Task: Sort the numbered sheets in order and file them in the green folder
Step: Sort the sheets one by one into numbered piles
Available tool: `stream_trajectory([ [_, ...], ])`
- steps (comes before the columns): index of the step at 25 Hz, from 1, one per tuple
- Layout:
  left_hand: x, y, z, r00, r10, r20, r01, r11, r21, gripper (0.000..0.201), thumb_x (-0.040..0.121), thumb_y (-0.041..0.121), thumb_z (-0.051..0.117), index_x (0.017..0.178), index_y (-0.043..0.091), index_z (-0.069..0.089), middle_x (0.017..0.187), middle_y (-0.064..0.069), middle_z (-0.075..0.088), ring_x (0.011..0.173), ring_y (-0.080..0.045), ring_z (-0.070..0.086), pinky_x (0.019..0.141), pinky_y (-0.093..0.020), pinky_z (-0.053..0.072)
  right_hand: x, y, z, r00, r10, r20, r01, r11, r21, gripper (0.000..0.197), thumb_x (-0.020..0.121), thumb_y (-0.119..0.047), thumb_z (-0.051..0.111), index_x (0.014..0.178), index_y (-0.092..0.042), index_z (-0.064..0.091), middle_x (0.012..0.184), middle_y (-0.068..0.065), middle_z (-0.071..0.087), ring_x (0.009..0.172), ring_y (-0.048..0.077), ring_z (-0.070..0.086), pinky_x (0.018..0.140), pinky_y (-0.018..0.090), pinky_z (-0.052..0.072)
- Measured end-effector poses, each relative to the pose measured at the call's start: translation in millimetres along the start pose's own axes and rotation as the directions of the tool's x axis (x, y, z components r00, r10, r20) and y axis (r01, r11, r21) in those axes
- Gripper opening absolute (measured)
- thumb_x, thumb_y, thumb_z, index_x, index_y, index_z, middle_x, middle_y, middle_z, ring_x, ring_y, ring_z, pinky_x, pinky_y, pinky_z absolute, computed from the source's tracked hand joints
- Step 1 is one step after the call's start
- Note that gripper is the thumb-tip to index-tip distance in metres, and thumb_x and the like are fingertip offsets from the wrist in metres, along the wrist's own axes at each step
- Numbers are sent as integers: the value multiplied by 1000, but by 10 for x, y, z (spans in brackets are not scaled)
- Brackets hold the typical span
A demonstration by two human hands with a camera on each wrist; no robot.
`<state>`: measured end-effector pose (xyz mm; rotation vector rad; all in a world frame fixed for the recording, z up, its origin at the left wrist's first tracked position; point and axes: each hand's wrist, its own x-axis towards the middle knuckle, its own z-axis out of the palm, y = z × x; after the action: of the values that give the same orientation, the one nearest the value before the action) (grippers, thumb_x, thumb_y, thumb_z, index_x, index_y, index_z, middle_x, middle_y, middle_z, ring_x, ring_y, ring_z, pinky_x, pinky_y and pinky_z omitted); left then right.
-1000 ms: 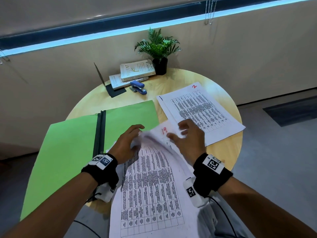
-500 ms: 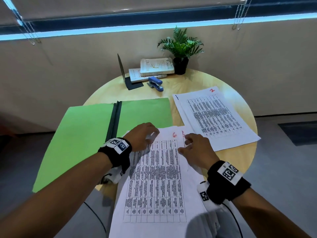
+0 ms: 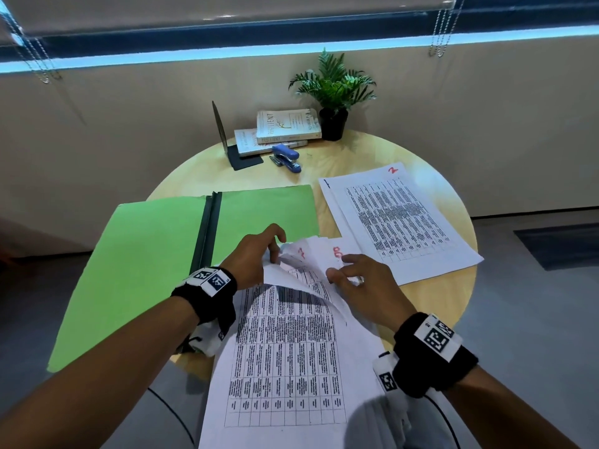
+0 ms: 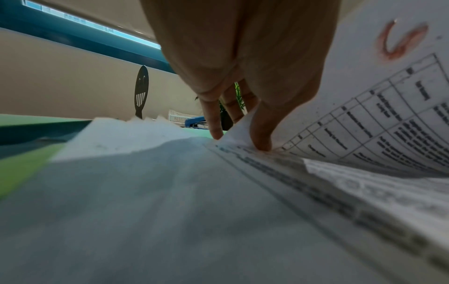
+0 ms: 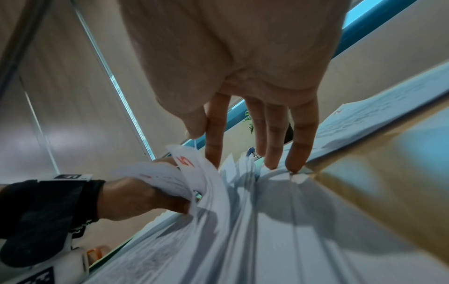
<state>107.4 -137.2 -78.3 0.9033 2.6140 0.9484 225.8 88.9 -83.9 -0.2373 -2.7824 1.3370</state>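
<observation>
The green folder [image 3: 146, 254] lies open on the left of the round table [image 3: 356, 157]. A stack of printed sheets [image 3: 285, 351] lies in front of me and hangs over the near table edge. My left hand [image 3: 275, 244] pinches the far corners of the upper sheets and bends them up; the left wrist view shows thumb and fingers [image 4: 261, 134] gripping a corner beside a curled sheet [image 4: 364, 115] marked in red. My right hand [image 3: 346, 270] presses straight fingers [image 5: 296, 153] onto the fanned sheet edges [image 5: 238, 169]. Two sheets [image 3: 398, 222], the top one marked 2, lie to the right.
At the back of the table stand a potted plant [image 3: 332, 92], two stacked books [image 3: 285, 124], a blue stapler [image 3: 287, 157] and a black bookend [image 3: 223, 134]. The open folder's left cover sticks out past the table edge. A beige wall runs behind.
Half a second ago the top sheet lay flat. Now my left hand has lifted and fanned the far corners, and red numbers on lower sheets show. My right fingers stay on the corners.
</observation>
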Motion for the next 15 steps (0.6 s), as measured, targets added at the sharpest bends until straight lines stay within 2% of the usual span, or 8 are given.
stream_trajectory([
  [2, -10, -16, -11, 1000, -7, -16, 7, 1000, -16, 58, 64, 10, 78, 113, 12, 47, 78, 0, 66, 79, -23, 62, 74, -37, 52, 6, 15, 11, 999, -6, 38, 7, 1000, -15, 20, 90, -40, 67, 93, -23, 77, 126, -5, 57, 97, -13, 55, 68, -11, 28],
  [4, 0, -35, -10, 1000, -22, -21, 22, 1000, 4, 64, 61, 1, 79, 111, 17, 43, 78, 3, 67, 75, -19, 62, 69, -41, 54, 6, 16, 15, 999, -19, 50, 18, 1000, 10, 21, 89, -35, 69, 94, -15, 74, 111, -6, 57, 77, -29, 49, 66, -11, 28],
  [7, 8, -51, -4, 999, -34, -21, 35, 999, 33, 63, 60, -5, 81, 103, 21, 42, 80, 7, 66, 73, 8, 59, 76, -40, 57, 43, 16, 17, 1000, -16, 24, 16, 1000, -21, 15, 90, -30, 70, 83, -17, 67, 93, -5, 60, 75, -34, 46, 64, -8, 31],
  [9, 2, -62, -3, 999, -38, -20, 38, 999, 26, 59, 61, -4, 82, 99, 20, 44, 79, 8, 65, 73, 9, 59, 79, -41, 58, 83, 22, 28, 1000, -2, 20, 2, 999, -35, 26, 93, -31, 65, 72, -17, 62, 79, -9, 57, 69, -24, 52, 60, -2, 34],
  [10, 1, -70, 0, 999, -37, -24, 38, 999, 31, 60, 60, -5, 81, 98, 23, 44, 79, 9, 65, 74, 3, 62, 77, -44, 58, 105, 53, 46, 1000, 2, 12, -2, 999, -46, 38, 96, -35, 60, 63, -15, 56, 69, -7, 53, 62, -10, 54, 58, 6, 34],
  [11, 3, -85, 3, 999, -37, -27, 38, 998, 39, 62, 59, -6, 80, 97, 26, 43, 78, 10, 65, 78, -5, 64, 74, -46, 58, 119, 65, 55, 1000, 0, 2, 0, 998, -71, 48, 98, -38, 54, 60, -9, 50, 61, -2, 49, 56, 3, 49, 57, 18, 34],
  [12, 1, -97, 8, 999, -37, -29, 38, 998, 47, 63, 59, -7, 80, 96, 27, 43, 79, 10, 65, 81, -9, 66, 73, -47, 58, 131, 68, 57, 1000, -4, 0, 4, 996, -93, 54, 100, -40, 49, 61, -4, 47, 57, 2, 45, 53, 10, 41, 55, 25, 31],
  [15, -6, -99, 19, 999, -25, -36, 26, 999, 25, 53, 63, -4, 81, 96, 19, 46, 79, 8, 64, 81, 10, 60, 81, -42, 57, 140, 69, 59, 1000, -1, -1, 0, 996, -94, 55, 102, -37, 44, 63, 1, 45, 55, 8, 41, 54, 18, 34, 52, 25, 25],
])
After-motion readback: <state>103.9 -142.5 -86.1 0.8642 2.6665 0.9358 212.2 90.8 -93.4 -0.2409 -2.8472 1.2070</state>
